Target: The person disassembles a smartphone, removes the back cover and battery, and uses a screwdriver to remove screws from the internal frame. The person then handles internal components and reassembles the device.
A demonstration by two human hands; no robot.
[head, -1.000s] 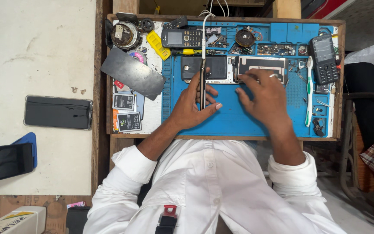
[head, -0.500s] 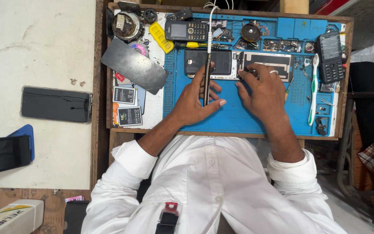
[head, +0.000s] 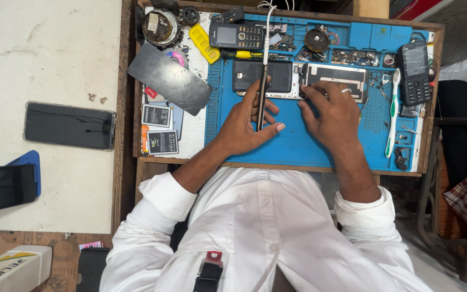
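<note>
My left hand grips a thin dark rod-like tool with a white cable running up off the bench. The tool's tip is over a dark phone back on the blue work mat. My right hand, with a ring on one finger, presses its fingertips on an opened phone frame just right of the tool. Its fingers cover part of the frame.
On the mat are a black keypad phone, a yellow screwdriver, another keypad phone, a white toothbrush and small parts. Left of it lie a dark panel, batteries and a smartphone.
The view has shifted slightly over the bench. Both hands stay at the same spot on the mat, the left still holding the tool.
</note>
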